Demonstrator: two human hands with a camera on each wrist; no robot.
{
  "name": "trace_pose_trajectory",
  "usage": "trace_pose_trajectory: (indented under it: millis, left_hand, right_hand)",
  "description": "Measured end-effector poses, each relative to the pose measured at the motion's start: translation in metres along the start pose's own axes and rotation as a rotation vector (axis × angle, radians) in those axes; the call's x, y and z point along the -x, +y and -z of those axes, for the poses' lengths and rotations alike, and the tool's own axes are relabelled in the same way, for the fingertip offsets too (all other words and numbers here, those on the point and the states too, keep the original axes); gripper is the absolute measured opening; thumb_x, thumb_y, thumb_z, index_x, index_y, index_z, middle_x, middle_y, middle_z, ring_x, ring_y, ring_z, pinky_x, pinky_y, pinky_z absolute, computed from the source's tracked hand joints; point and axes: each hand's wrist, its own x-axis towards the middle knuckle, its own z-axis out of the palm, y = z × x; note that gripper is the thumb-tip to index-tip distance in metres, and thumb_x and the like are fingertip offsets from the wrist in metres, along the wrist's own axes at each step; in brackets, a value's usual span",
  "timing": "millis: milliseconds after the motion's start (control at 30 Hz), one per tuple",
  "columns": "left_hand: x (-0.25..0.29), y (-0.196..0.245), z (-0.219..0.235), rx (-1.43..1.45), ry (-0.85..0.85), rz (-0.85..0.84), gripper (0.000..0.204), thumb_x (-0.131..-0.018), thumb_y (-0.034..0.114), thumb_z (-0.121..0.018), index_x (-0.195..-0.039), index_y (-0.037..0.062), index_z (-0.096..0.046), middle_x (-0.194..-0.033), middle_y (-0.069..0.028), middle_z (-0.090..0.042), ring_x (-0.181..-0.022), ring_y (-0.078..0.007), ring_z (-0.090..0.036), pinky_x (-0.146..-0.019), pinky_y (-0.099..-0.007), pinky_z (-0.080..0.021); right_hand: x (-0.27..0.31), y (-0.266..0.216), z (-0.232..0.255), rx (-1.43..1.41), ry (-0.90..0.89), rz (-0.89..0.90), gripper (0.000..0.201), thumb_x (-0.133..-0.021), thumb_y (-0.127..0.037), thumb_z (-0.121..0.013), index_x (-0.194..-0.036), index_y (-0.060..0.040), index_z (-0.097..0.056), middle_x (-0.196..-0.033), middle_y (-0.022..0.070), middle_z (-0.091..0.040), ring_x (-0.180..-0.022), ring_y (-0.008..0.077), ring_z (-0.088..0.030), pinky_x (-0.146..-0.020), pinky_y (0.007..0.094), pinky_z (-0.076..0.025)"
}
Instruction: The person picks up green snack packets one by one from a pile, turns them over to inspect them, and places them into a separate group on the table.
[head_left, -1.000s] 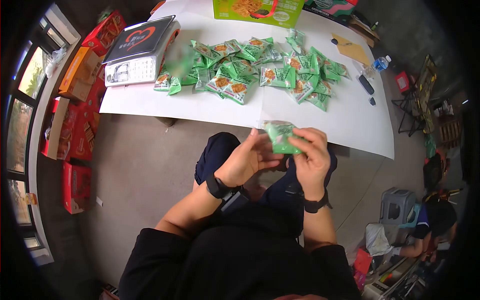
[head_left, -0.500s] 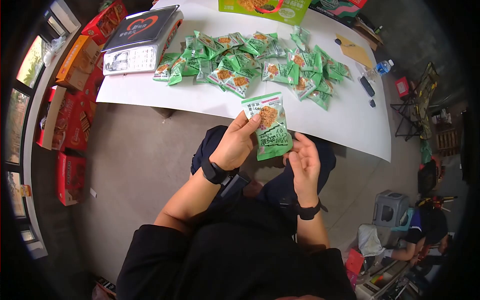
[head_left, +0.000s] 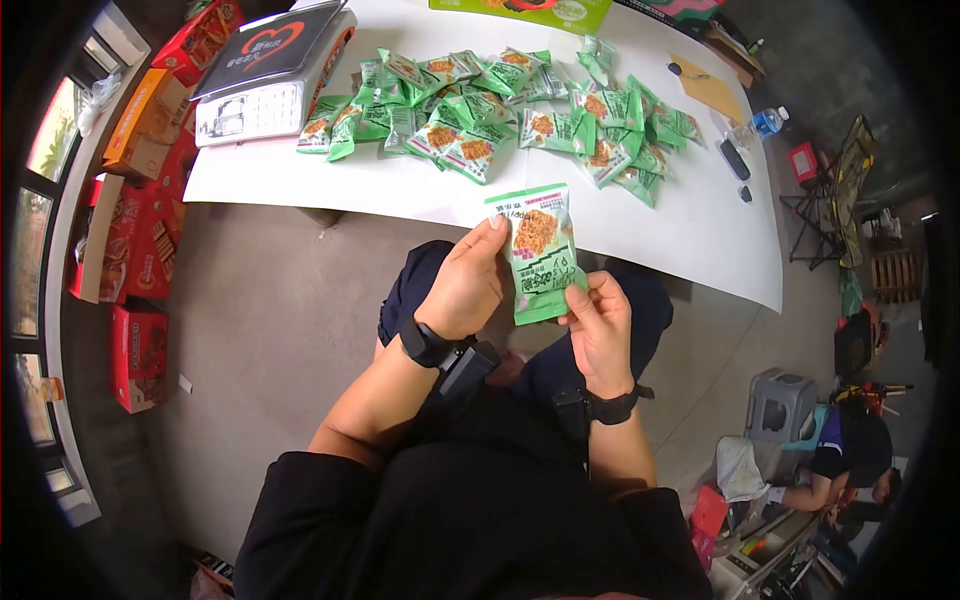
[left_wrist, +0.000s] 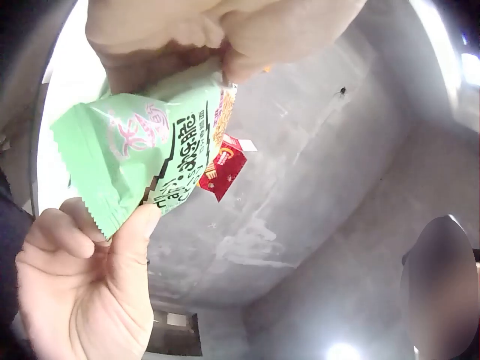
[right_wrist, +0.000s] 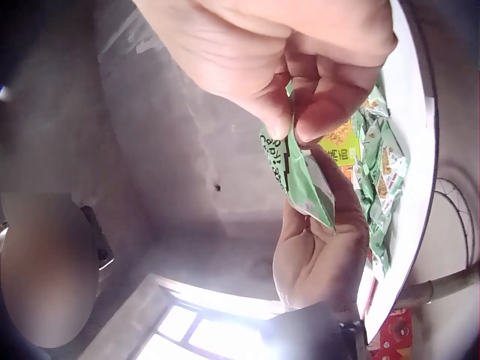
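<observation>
A green and white snack packet (head_left: 540, 240) with a picture of crispy snack on its front is held between both hands, just past the near table edge. My left hand (head_left: 468, 285) pinches its upper left side, thumb on the front. At the lower right corner, my right hand (head_left: 603, 335) pinches the green sealed end between thumb and fingers. The left wrist view shows the packet's crimped end (left_wrist: 112, 172) with the right thumb beside it. Seen edge-on in the right wrist view, the packet (right_wrist: 311, 187) spans both hands. Several similar packets (head_left: 465, 155) lie heaped on the white table (head_left: 680, 245).
A white scale (head_left: 250, 112) with a dark plate stands at the table's left. A green box (head_left: 570, 14) sits at the back; a bottle (head_left: 768, 122) and a black object (head_left: 735, 158) lie right. Red cartons (head_left: 140, 345) line the left wall. Another person (head_left: 850, 455) is at lower right.
The packet has gone from tilted in the right hand to upright, front facing up, in both hands. The left hand has gripped its left side; the right has shifted to its bottom corner.
</observation>
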Motion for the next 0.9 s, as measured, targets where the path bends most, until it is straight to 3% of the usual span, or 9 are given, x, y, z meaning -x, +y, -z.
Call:
trace_pose_trajectory:
  millis: [100, 167, 400, 467, 533, 600, 700, 900]
  left_hand:
    - [0.000, -0.002, 0.005, -0.041, 0.020, 0.049, 0.031, -0.102, 0.020, -0.045, -0.127, 0.0018, -0.050, -0.119, -0.0044, -0.061, -0.105, -0.0117, -0.059, -0.091, -0.0280, -0.046]
    - [0.000, -0.005, 0.004, -0.249, -0.027, 0.059, 0.034, -0.100, 0.016, -0.047, -0.132, 0.0016, -0.045, -0.125, -0.0054, -0.057, -0.111, -0.0145, -0.056, -0.094, -0.0310, -0.043]
    - [-0.001, -0.017, 0.026, -0.278, -0.033, 0.098, 0.043, -0.097, 0.006, -0.051, -0.139, 0.0030, -0.039, -0.130, -0.0036, -0.054, -0.115, -0.0113, -0.052, -0.093, -0.0274, -0.041]
    - [-0.006, -0.014, 0.033, -0.307, -0.004, 0.097, 0.044, -0.097, 0.005, -0.049, -0.140, 0.0031, -0.038, -0.130, -0.0040, -0.054, -0.117, -0.0128, -0.052, -0.096, -0.0296, -0.042]
    - [-0.016, -0.011, 0.043, -0.270, 0.097, 0.007, 0.038, -0.097, 0.005, -0.051, -0.135, 0.0046, -0.045, -0.124, -0.0021, -0.058, -0.107, -0.0102, -0.055, -0.088, -0.0246, -0.043]
    - [-0.026, -0.001, 0.052, -0.287, 0.138, -0.030, 0.039, -0.097, 0.007, -0.053, -0.135, 0.0034, -0.044, -0.123, -0.0050, -0.059, -0.111, -0.0138, -0.056, -0.093, -0.0294, -0.046]
    - [-0.044, 0.014, 0.066, -0.302, 0.221, -0.080, 0.033, -0.097, 0.010, -0.054, -0.129, 0.0028, -0.049, -0.118, -0.0058, -0.061, -0.105, -0.0143, -0.059, -0.087, -0.0292, -0.050]
    - [-0.094, 0.064, 0.081, -0.414, 0.264, -0.305, 0.025, -0.096, 0.011, -0.056, -0.119, 0.0010, -0.056, -0.100, -0.0012, -0.063, -0.084, -0.0077, -0.058, -0.071, -0.0218, -0.048]
  right_hand:
    - [-0.003, 0.001, 0.000, -0.013, 0.043, 0.011, 0.010, -0.092, -0.011, -0.065, -0.092, -0.0030, -0.058, -0.081, 0.0004, -0.061, -0.068, 0.0058, -0.056, -0.062, 0.0218, -0.049]
    - [-0.005, 0.002, 0.000, 0.004, 0.067, 0.023, 0.010, -0.092, -0.011, -0.065, -0.092, -0.0030, -0.058, -0.082, 0.0005, -0.062, -0.068, 0.0056, -0.056, -0.062, 0.0214, -0.049]
    - [-0.014, 0.014, 0.011, 0.071, 0.063, -0.030, 0.012, -0.093, -0.015, -0.064, -0.094, -0.0032, -0.059, -0.083, 0.0013, -0.063, -0.070, 0.0055, -0.058, -0.063, 0.0211, -0.051]
    - [-0.025, 0.016, 0.024, 0.258, 0.084, -0.028, 0.013, -0.094, -0.016, -0.063, -0.096, -0.0031, -0.061, -0.085, 0.0017, -0.064, -0.072, 0.0062, -0.059, -0.065, 0.0221, -0.051]
    - [-0.045, 0.016, 0.043, 0.229, 0.134, -0.007, 0.014, -0.095, -0.016, -0.062, -0.098, -0.0029, -0.062, -0.088, 0.0030, -0.065, -0.077, 0.0098, -0.062, -0.069, 0.0238, -0.052]
    - [-0.068, 0.017, 0.067, 0.219, 0.234, -0.037, 0.014, -0.094, -0.014, -0.061, -0.102, -0.0019, -0.061, -0.090, 0.0040, -0.065, -0.077, 0.0108, -0.062, -0.069, 0.0239, -0.052]
    - [-0.104, 0.021, 0.095, 0.200, 0.325, -0.038, 0.020, -0.094, -0.012, -0.061, -0.109, 0.0005, -0.058, -0.092, 0.0065, -0.064, -0.077, 0.0125, -0.063, -0.069, 0.0249, -0.052]
    - [-0.156, 0.026, 0.104, 0.223, 0.387, -0.035, 0.026, -0.093, -0.013, -0.061, -0.114, 0.0014, -0.055, -0.096, 0.0082, -0.063, -0.078, 0.0150, -0.065, -0.067, 0.0255, -0.053]
